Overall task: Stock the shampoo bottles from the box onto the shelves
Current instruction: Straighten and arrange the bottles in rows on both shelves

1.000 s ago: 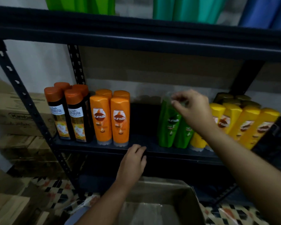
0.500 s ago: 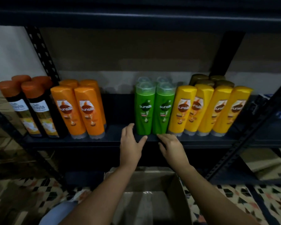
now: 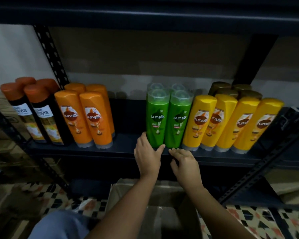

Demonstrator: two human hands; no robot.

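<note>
Squaring up the green bottles (image 3: 168, 118) on the shelf (image 3: 124, 149).

A second ago your right hand (image 3: 184, 161) was up at the green caps; now both hands are low at the bases, so placing looks done and you're aligning. Your left hand (image 3: 148, 152) cups the left green bottle's foot; your right fingers lie loosely straight, gripping nothing. The box (image 3: 162, 204) sits below. Labels read "sunsilk" on green, orange and yellow; the dark pair shows "ayla".

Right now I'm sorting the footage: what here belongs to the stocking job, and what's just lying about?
Job: green shampoo bottles, left hand gripping one, right hand, shelf, open box.
Lying about: stacked cartons, patterned floor.
</note>
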